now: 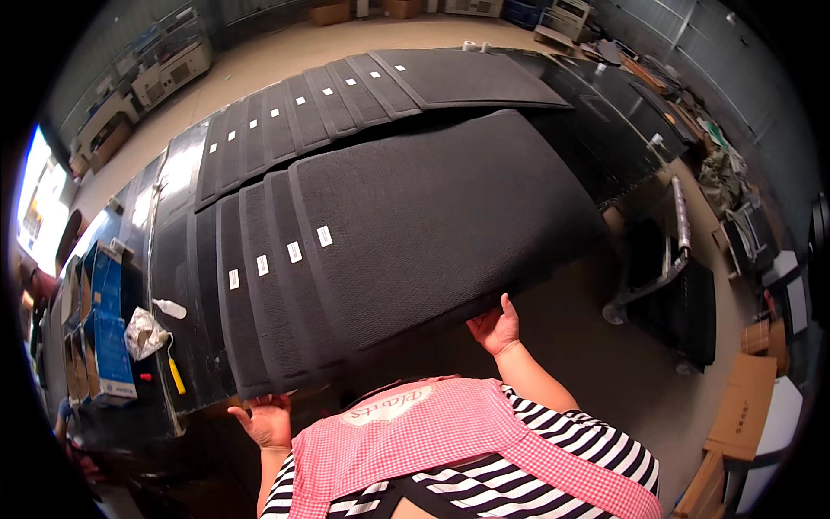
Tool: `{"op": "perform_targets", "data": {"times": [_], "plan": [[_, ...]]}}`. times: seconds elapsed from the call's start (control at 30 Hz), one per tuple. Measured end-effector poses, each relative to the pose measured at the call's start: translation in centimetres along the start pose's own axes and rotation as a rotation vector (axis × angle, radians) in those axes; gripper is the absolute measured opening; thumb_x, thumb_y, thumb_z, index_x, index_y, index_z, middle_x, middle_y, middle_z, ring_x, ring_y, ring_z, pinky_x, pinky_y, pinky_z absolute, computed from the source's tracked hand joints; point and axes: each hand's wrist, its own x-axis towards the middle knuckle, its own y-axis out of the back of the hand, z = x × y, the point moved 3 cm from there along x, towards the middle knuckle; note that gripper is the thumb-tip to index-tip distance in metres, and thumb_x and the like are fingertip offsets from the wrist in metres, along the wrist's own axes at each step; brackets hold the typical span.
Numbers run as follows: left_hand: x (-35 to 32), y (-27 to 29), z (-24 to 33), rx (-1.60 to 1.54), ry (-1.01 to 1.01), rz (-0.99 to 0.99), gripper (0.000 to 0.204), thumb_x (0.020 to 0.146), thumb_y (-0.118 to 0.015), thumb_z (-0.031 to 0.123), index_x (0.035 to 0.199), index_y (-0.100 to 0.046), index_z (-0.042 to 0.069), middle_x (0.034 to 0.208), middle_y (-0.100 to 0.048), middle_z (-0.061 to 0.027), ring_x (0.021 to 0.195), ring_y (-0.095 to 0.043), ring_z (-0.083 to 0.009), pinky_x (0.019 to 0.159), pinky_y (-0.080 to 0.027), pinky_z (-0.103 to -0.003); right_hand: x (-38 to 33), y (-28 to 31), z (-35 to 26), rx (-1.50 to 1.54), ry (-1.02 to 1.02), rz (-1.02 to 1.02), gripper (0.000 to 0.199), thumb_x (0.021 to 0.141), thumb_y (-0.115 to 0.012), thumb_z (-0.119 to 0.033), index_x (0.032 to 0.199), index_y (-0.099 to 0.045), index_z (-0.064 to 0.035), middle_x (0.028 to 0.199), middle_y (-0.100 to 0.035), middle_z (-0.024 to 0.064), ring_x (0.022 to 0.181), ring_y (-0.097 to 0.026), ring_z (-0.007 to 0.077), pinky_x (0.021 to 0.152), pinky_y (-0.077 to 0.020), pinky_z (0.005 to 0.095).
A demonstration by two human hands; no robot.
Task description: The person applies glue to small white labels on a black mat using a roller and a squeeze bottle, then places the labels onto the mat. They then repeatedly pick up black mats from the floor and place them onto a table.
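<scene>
Top mat: a dark carpet mat (432, 216) fills mid-frame, topmost of a fanned stack (251, 294), its long axis running lower left to upper right.
Left hand (266, 419): at lower left, fingers curled under the mat's near edge.
Right hand (496, 329): lower centre, gripping that same edge, well apart from the left.
Second stack (346, 95): fanned across the upper frame.
Bench (173, 182): black, underneath.
</scene>
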Motion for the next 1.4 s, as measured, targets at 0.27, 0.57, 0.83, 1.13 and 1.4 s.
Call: {"op": "perform_targets", "data": {"times": [0.27,0.57,0.83,1.13,1.4], "plan": [[-2.2,-6.0,-13.0,0.11,-0.074,-0.018,0.065,0.07,-0.077,0.049,0.121,-0.052,0.017,0.116,-0.058,-0.0013,0.103,-0.055,-0.021,0.089,-0.048,-0.038,-0.5,-4.3,-5.0,-0.184,-0.119,-0.308,0.048,0.086,-0.06,-0.052,0.107,-0.061,-0.0097,0.109,-0.064,0.0067,0.103,-0.061,0.024,0.093,-0.0485,0.0457],[1.2,-8.2,-16.0,0.306,-0.16,0.248,0.046,0.078,-0.074,0.043,0.108,-0.06,0.011,0.103,-0.064,-0.0025,0.091,-0.062,-0.02,0.081,-0.053,-0.031,2.3,-0.8,-12.1,0.147,0.099,0.074,0.078,0.078,-0.068,-0.055,0.135,-0.042,-0.0093,0.136,-0.046,0.0074,0.126,-0.04,0.0272,0.107,-0.0309,0.0442],[2.9,-9.7,-15.7,0.513,-0.096,0.22,0.031,0.086,-0.067,0.028,0.109,-0.061,0.008,0.101,-0.065,-0.0031,0.088,-0.064,-0.018,0.071,-0.053,-0.03,3.4,0.7,-14.0,-0.185,0.113,0.203,0.044,0.087,-0.067,-0.034,0.113,-0.057,0.0003,0.111,-0.061,0.0108,0.101,-0.058,0.0241,0.088,-0.0469,0.0393],[-0.8,-12.1,-19.3,1.096,-0.256,0.189,0.048,0.093,-0.059,0.021,0.127,-0.047,-0.01,0.124,-0.057,-0.0165,0.111,-0.056,-0.0264,0.099,-0.042,-0.037,3.0,0.0,-21.2,-0.569,0.35,0.303,0.03,0.092,-0.06,-0.019,0.108,-0.059,0.0062,0.105,-0.063,0.0123,0.096,-0.061,0.0218,0.084,-0.0505,0.0354],[-1.3,-22.6,-27.6,0.956,-0.527,-0.184,0.057,0.092,-0.059,0.012,0.14,-0.032,-0.004,0.142,-0.039,-0.015,0.127,-0.04,-0.0263,0.111,-0.025,-0.038,1.1,1.6,-35.6,-0.435,0.517,0.33,0.029,0.089,-0.062,-0.015,0.11,-0.059,0.0047,0.108,-0.064,0.0129,0.098,-0.061,0.0249,0.09,-0.0477,0.0382]]}}
